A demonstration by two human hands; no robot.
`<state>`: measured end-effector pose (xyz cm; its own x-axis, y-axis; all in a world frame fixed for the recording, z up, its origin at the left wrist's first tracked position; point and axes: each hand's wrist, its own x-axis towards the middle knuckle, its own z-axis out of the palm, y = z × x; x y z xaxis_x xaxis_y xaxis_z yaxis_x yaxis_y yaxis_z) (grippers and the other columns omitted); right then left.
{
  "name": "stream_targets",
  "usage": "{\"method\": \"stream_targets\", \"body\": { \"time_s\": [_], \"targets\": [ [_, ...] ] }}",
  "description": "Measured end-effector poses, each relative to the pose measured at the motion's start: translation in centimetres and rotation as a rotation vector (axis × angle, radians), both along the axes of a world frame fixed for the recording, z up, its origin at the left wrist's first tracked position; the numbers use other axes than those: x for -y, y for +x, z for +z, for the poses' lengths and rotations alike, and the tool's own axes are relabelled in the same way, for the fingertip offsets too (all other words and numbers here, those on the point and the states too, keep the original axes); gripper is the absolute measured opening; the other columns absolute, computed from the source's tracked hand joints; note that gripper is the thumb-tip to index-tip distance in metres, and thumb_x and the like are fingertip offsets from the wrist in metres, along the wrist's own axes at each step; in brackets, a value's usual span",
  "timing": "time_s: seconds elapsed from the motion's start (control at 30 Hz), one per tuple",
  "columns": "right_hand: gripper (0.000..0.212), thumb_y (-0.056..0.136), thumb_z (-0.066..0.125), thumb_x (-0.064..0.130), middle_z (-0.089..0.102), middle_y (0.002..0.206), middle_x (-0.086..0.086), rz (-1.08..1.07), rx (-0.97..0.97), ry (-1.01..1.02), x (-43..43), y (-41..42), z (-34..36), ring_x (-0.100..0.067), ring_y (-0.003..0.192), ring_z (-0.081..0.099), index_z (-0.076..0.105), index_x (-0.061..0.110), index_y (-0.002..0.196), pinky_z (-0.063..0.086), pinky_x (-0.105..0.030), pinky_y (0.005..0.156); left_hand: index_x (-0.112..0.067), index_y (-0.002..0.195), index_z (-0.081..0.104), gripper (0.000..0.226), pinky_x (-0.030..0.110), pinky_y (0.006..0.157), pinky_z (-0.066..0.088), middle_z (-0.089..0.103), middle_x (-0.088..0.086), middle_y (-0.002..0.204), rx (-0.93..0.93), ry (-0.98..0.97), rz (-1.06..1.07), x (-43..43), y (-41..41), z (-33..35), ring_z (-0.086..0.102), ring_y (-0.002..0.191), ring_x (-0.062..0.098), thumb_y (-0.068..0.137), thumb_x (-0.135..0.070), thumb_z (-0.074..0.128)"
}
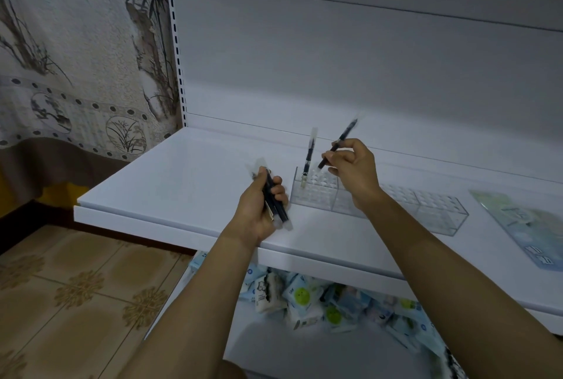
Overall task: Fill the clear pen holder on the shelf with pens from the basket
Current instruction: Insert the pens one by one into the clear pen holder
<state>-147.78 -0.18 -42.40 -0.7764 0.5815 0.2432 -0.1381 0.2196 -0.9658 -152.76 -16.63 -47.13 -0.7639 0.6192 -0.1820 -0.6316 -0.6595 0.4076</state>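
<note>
The clear pen holder (426,211), a long acrylic block with rows of holes, lies on the white shelf (189,177). One pen (309,159) stands upright in its far left corner. My right hand (353,171) hovers over the holder's left part, pinching a dark pen (338,144) that tilts up to the right, tip down. My left hand (262,205) is just left of the holder, closed around a small bundle of pens (275,202). The basket is not in view.
A flat printed packet (524,226) lies on the shelf at the right. Several small packets (304,296) are piled on the lower shelf under my arms. A patterned curtain (76,58) hangs at the left over a tiled floor (76,287).
</note>
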Motion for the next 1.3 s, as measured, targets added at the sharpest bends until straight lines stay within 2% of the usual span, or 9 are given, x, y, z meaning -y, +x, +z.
{"method": "stream_targets", "body": {
  "time_s": [0.2,0.3,0.4,0.53,0.7,1.0,1.3],
  "targets": [
    [0.015,0.082,0.070,0.014,0.066,0.072,0.005,-0.048,0.108,0.307,0.5,-0.6,-0.9,-0.014,0.075,0.063,0.059,0.019,0.090,0.051,-0.033,0.079,-0.013,0.089,0.052,0.022,0.013,0.043,0.043,0.053,0.000,0.073,0.018,0.025,0.001,0.1,-0.4,-0.4,0.047,0.047,0.006,0.098,-0.033,0.050],
    [0.014,0.080,0.073,0.015,0.064,0.069,0.010,-0.084,0.108,0.383,0.6,-0.8,-1.2,-0.013,0.075,0.064,0.063,0.018,0.089,0.053,-0.033,0.080,-0.013,0.090,0.054,0.022,0.012,0.044,0.043,0.054,-0.001,0.074,0.001,0.025,-0.009,0.1,-0.3,-0.5,0.048,0.047,0.005,0.098,-0.033,0.049],
    [0.012,0.081,0.073,0.018,0.065,0.069,0.009,-0.093,0.105,0.362,0.4,-0.9,-1.2,-0.012,0.077,0.064,0.064,0.015,0.090,0.053,-0.031,0.082,-0.013,0.091,0.055,0.022,0.013,0.044,0.044,0.055,-0.001,0.074,-0.003,0.028,-0.017,0.1,-0.3,-0.5,0.049,0.047,0.006,0.098,-0.033,0.049],
    [0.010,0.083,0.070,0.019,0.060,0.062,0.010,-0.104,0.090,0.361,0.3,-1.0,-1.3,-0.008,0.068,0.058,0.064,0.012,0.089,0.050,-0.030,0.079,-0.013,0.090,0.053,0.021,0.014,0.044,0.044,0.056,0.000,0.074,-0.009,0.021,-0.013,0.1,-0.4,-0.6,0.049,0.048,0.006,0.098,-0.032,0.049],
    [0.009,0.083,0.070,0.019,0.061,0.066,0.011,-0.092,0.083,0.355,0.2,-1.0,-1.4,-0.003,0.067,0.058,0.064,0.014,0.089,0.049,-0.025,0.077,-0.014,0.091,0.053,0.020,0.015,0.044,0.045,0.058,0.001,0.073,-0.002,0.016,-0.010,0.1,-0.4,-0.6,0.050,0.047,0.007,0.098,-0.032,0.050],
    [0.014,0.082,0.072,0.019,0.063,0.074,0.007,-0.081,0.100,0.335,0.4,-0.7,-1.2,-0.011,0.073,0.062,0.064,0.013,0.091,0.055,-0.036,0.081,-0.014,0.091,0.053,0.020,0.015,0.047,0.046,0.058,0.001,0.075,0.013,0.007,-0.015,0.3,0.0,-0.3,0.051,0.049,0.008,0.097,-0.033,0.051],
    [0.015,0.079,0.076,0.020,0.063,0.074,0.009,-0.091,0.106,0.313,0.4,-0.8,-1.3,-0.007,0.070,0.061,0.061,0.020,0.083,0.056,-0.035,0.080,-0.011,0.091,0.056,0.017,0.019,0.052,0.052,0.059,0.002,0.077,0.036,0.016,-0.007,0.4,0.3,0.0,0.052,0.060,0.009,0.096,-0.027,0.054]
  ]
}}
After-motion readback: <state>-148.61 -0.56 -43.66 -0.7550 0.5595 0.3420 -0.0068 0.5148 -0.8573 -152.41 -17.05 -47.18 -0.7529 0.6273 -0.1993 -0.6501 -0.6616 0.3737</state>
